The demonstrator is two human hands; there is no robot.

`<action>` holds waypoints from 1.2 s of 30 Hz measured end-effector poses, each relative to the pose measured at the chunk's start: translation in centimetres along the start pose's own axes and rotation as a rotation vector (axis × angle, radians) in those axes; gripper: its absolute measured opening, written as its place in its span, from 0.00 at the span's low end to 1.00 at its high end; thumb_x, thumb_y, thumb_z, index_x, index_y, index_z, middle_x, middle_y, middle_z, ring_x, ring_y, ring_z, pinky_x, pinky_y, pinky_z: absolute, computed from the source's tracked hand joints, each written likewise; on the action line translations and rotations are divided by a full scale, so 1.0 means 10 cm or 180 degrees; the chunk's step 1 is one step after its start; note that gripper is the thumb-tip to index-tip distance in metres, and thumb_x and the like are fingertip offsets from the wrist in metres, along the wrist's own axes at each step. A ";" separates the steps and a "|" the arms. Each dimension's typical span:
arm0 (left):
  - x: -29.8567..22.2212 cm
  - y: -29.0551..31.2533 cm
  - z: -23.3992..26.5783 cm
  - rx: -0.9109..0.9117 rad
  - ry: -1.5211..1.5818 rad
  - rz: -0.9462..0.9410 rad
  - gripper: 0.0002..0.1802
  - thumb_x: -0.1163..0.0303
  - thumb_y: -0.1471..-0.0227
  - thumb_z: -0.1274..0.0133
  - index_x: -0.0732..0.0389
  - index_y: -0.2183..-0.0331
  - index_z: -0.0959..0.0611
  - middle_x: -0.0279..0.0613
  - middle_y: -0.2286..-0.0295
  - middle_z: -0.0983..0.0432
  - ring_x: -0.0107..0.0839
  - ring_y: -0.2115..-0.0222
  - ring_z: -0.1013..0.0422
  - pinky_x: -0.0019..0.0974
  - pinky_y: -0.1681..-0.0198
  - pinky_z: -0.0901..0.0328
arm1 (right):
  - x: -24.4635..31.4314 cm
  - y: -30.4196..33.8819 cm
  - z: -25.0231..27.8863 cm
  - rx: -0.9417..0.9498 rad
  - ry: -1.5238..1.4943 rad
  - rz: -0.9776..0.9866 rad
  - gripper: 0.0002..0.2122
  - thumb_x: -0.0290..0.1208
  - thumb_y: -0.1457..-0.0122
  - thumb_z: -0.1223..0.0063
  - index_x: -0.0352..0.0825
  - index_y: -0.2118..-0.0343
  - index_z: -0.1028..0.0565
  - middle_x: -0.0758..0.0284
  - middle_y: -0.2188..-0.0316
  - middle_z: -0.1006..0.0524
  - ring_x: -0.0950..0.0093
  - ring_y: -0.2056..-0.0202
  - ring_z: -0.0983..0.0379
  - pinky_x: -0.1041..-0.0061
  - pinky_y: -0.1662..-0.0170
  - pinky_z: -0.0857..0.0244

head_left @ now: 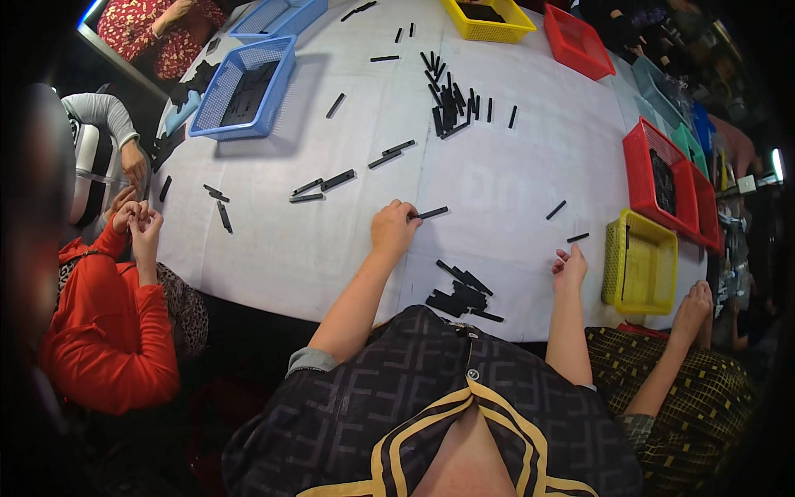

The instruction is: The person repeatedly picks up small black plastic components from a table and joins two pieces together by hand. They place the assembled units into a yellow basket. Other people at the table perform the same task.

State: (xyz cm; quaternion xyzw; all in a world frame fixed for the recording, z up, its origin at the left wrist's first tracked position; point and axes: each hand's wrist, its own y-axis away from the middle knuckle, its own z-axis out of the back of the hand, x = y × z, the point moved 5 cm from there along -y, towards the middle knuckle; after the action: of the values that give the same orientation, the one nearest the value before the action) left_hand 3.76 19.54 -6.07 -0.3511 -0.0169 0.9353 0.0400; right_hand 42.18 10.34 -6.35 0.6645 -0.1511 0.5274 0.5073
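While the left hand pinches a slim black bar well left of the near yellow basket, the right hand, half-curled and seemingly empty, is just beside that basket, and pale tabletop marks are unreadably faint.

Slim black rectangular bar, left end pinched and partly hidden, free end pointing right and slightly away, shorter black bar well apart to its right, lying at a similar slant, jumbled pile of overlapping black bars nearer the camera.
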 end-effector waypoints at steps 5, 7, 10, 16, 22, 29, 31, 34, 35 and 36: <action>-0.11 0.09 -0.03 0.0966 0.1426 0.0531 0.08 0.69 0.59 0.41 0.61 0.74 0.21 0.35 0.79 0.27 0.26 0.77 0.33 0.31 0.73 0.38 | -0.21 0.67 -0.52 0.1587 0.0847 0.0402 0.12 0.36 0.42 0.54 0.34 0.60 0.27 0.69 0.77 0.28 0.85 0.85 0.40 0.86 0.82 0.46; -0.29 0.17 0.05 0.1363 0.1864 0.0394 0.07 0.70 0.57 0.41 0.62 0.74 0.21 0.33 0.79 0.27 0.23 0.77 0.35 0.29 0.73 0.39 | -0.23 1.14 -0.80 0.2391 0.0994 0.0196 0.14 0.39 0.41 0.56 0.33 0.63 0.26 0.69 0.79 0.28 0.85 0.84 0.40 0.86 0.80 0.46; -0.65 0.27 0.32 0.1537 0.2045 -0.0302 0.07 0.71 0.57 0.42 0.61 0.72 0.22 0.32 0.78 0.28 0.21 0.76 0.35 0.27 0.72 0.41 | -0.19 1.57 -0.98 0.3080 0.0913 -0.0398 0.17 0.42 0.40 0.58 0.31 0.65 0.25 0.70 0.81 0.28 0.85 0.83 0.39 0.87 0.78 0.45; -0.90 0.32 0.79 0.1046 0.1924 -0.0790 0.07 0.76 0.58 0.42 0.61 0.72 0.22 0.33 0.77 0.29 0.23 0.75 0.34 0.27 0.71 0.42 | 0.07 1.87 -0.96 0.3499 0.0991 -0.0373 0.12 0.33 0.41 0.55 0.29 0.68 0.24 0.72 0.82 0.28 0.85 0.80 0.37 0.87 0.75 0.43; -0.82 0.43 0.80 0.1079 0.2459 -0.0610 0.09 0.77 0.58 0.42 0.62 0.69 0.21 0.31 0.76 0.27 0.19 0.75 0.34 0.25 0.71 0.40 | 0.13 2.13 -0.91 0.3816 0.1087 -0.0515 0.11 0.29 0.42 0.54 0.27 0.63 0.25 0.71 0.81 0.28 0.85 0.79 0.36 0.88 0.74 0.43; -0.71 0.60 0.84 0.1262 0.2486 -0.0555 0.13 0.72 0.53 0.44 0.61 0.62 0.22 0.34 0.74 0.25 0.21 0.73 0.31 0.25 0.69 0.39 | -0.08 2.35 -0.92 0.4196 0.0751 -0.1383 0.12 0.28 0.41 0.56 0.27 0.57 0.28 0.71 0.80 0.29 0.84 0.77 0.37 0.87 0.73 0.44; -0.56 0.68 0.72 0.1577 0.2364 -0.0030 0.18 0.67 0.52 0.45 0.62 0.58 0.25 0.37 0.73 0.25 0.23 0.72 0.30 0.28 0.68 0.38 | -0.22 2.25 -0.90 0.3982 0.0728 -0.1399 0.12 0.28 0.42 0.54 0.28 0.57 0.29 0.72 0.81 0.30 0.84 0.79 0.37 0.86 0.75 0.44; -0.33 1.03 0.57 0.2489 0.1351 0.0019 0.21 0.61 0.52 0.44 0.61 0.58 0.25 0.41 0.76 0.25 0.27 0.73 0.31 0.32 0.67 0.37 | -0.37 2.08 -0.86 0.3683 0.1022 -0.1251 0.13 0.28 0.43 0.52 0.28 0.57 0.28 0.73 0.83 0.30 0.85 0.81 0.38 0.87 0.77 0.45; -0.28 1.13 0.55 0.2760 0.1286 -0.0016 0.19 0.61 0.53 0.43 0.61 0.61 0.24 0.41 0.76 0.25 0.28 0.74 0.31 0.32 0.67 0.37 | -0.44 2.03 -0.86 0.3549 0.1103 -0.1239 0.13 0.28 0.43 0.52 0.28 0.57 0.27 0.73 0.83 0.30 0.85 0.82 0.38 0.87 0.77 0.45; -0.23 1.24 0.49 0.3048 0.1216 -0.0059 0.17 0.61 0.54 0.43 0.62 0.64 0.23 0.41 0.77 0.25 0.29 0.74 0.31 0.32 0.67 0.37 | -0.51 2.02 -0.86 0.3551 0.1234 -0.1270 0.13 0.28 0.43 0.52 0.28 0.57 0.28 0.73 0.83 0.30 0.85 0.82 0.38 0.88 0.77 0.45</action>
State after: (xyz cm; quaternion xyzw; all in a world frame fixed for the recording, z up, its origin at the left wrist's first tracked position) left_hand 1.49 6.98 -1.58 -0.4578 0.4177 0.7570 0.2070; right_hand 20.55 6.94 -0.90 0.7371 0.3691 0.5330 0.1908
